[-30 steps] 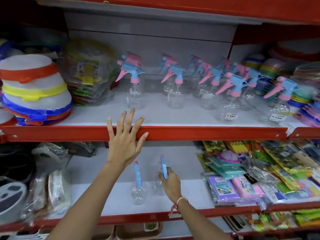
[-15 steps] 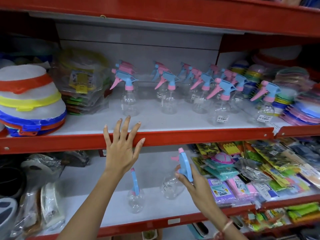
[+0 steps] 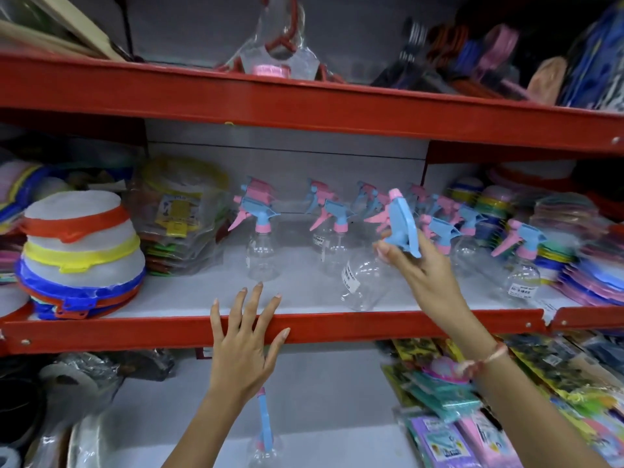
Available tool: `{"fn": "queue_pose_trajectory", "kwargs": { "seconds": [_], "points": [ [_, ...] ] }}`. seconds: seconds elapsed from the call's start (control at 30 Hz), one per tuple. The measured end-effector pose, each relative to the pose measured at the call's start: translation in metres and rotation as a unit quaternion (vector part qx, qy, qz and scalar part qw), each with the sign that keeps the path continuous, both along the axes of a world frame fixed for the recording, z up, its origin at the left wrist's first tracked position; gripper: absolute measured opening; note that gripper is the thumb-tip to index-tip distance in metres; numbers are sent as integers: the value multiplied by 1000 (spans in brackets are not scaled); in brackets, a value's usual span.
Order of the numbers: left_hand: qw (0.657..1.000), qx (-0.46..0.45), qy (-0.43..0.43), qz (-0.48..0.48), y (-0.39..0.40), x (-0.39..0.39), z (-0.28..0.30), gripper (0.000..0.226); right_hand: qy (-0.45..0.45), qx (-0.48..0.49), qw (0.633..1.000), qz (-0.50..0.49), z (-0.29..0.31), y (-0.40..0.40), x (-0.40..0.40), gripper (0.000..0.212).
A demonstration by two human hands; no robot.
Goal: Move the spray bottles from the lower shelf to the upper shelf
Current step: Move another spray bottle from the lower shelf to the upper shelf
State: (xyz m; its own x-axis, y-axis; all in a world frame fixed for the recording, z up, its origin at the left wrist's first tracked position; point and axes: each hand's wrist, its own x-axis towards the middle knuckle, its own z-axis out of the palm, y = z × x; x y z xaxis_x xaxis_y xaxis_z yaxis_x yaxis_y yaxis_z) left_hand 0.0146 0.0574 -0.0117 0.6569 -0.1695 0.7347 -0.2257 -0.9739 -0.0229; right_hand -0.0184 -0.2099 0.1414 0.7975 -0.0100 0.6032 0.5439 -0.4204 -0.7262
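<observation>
My right hand (image 3: 417,265) grips the blue and pink head of a clear spray bottle (image 3: 366,282). The bottle hangs tilted just above the front of the upper shelf (image 3: 169,298), its body bearing a white price label. Several matching spray bottles (image 3: 261,238) stand in rows behind it on that shelf. My left hand (image 3: 244,342) lies flat with spread fingers on the shelf's red front rail (image 3: 118,327). One more spray bottle (image 3: 263,440) stands on the lower shelf (image 3: 331,417), below my left wrist.
Stacked lidded bowls with red, yellow and blue rims (image 3: 77,251) fill the upper shelf's left end, with plastic packets (image 3: 179,214) beside them. Stacked plates (image 3: 580,258) crowd its right end. Packaged goods (image 3: 472,417) lie on the lower shelf's right. Another red shelf (image 3: 304,99) hangs overhead.
My right hand has lifted the spray bottle from the lower shelf up to the upper shelf level. The view has tilted upward. My left hand stays on the red rail.
</observation>
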Motion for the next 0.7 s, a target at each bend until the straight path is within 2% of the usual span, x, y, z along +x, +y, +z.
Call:
{"fn": "queue_pose_trajectory", "kwargs": {
  "seconds": [0.07,0.2,0.37,0.6,0.7],
  "points": [
    [1000,0,-2,-2,0,0,0,58,23,-17,1000,4,4,0,26,35],
    [1000,4,-2,-2,1,0,1,58,62,-93,994,-15,-4,-1,66,31],
    [1000,3,12,-2,0,1,1,58,76,-131,988,-30,-11,0,84,35],
    [1000,-2,18,-4,0,0,2,59,111,-78,990,-43,-19,7,97,39],
    [1000,-2,17,-3,0,1,2,59,96,-54,991,-73,-29,14,90,60]
  ]
}}
